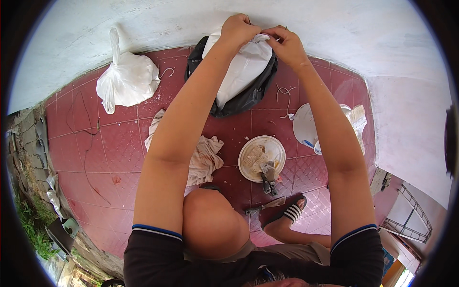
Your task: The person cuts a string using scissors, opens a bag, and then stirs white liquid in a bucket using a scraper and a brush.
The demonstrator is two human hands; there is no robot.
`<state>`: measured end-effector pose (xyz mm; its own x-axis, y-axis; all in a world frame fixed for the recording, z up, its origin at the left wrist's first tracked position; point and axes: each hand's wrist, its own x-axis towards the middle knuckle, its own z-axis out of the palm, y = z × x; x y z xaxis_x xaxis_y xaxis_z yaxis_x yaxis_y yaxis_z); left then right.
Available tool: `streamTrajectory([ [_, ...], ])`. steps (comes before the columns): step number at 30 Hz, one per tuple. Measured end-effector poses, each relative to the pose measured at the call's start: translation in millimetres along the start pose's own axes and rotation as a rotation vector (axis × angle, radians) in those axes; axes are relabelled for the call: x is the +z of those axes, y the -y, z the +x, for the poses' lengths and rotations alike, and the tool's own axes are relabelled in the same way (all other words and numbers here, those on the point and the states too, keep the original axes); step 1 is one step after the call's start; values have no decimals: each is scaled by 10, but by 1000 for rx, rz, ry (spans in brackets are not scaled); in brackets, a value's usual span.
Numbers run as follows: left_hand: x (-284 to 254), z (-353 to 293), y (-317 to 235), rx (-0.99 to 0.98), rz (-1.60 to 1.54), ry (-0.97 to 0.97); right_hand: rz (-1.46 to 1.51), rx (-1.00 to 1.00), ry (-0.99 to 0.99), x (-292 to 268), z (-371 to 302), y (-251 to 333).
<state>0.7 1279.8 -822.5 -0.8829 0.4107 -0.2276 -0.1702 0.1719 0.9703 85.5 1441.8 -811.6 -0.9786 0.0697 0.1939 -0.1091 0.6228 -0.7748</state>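
Note:
Both arms stretch far ahead to a white plastic bag point(248, 64) that stands inside a black plastic bag point(246, 106) against the wall. My left hand point(240, 31) pinches the gathered top of the white bag, its fingers bent and partly turned away. Close beside it, my right hand point(288, 46) grips the same twisted top between thumb and fingers. On the floor nearer me lies a round white lid point(248, 167) bearing a brush point(253, 157) and scrapers point(268, 174). A crumpled, stained cloth point(206, 158) shows partly behind my left forearm.
A tied white bag point(128, 79) sits at the far left by the white wall point(172, 21). A white bucket point(304, 125) is partly behind my right forearm. String point(285, 93), a thin wire point(91, 133) and another scraper point(267, 205) lie on the red tiles, near my sandalled foot point(289, 213).

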Motion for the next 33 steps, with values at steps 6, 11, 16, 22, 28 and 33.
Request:
streamTrajectory([
  [6,12,28,61,-15,-58,-52,360,392,87,-138,-85,13],
  [11,-21,26,41,-54,-74,1,443,493,206,-195,-37,-6],
  [16,-65,-17,18,-21,-100,72,364,486,206,-185,5,-22],
  [22,-52,-25,50,-14,-133,75,395,556,198,-122,66,-11],
  [28,-86,-51,65,-11,-202,134,333,481,217,-71,81,-48],
  [33,-105,-41,67,24,-212,144,276,361,200,-32,80,-127],
])
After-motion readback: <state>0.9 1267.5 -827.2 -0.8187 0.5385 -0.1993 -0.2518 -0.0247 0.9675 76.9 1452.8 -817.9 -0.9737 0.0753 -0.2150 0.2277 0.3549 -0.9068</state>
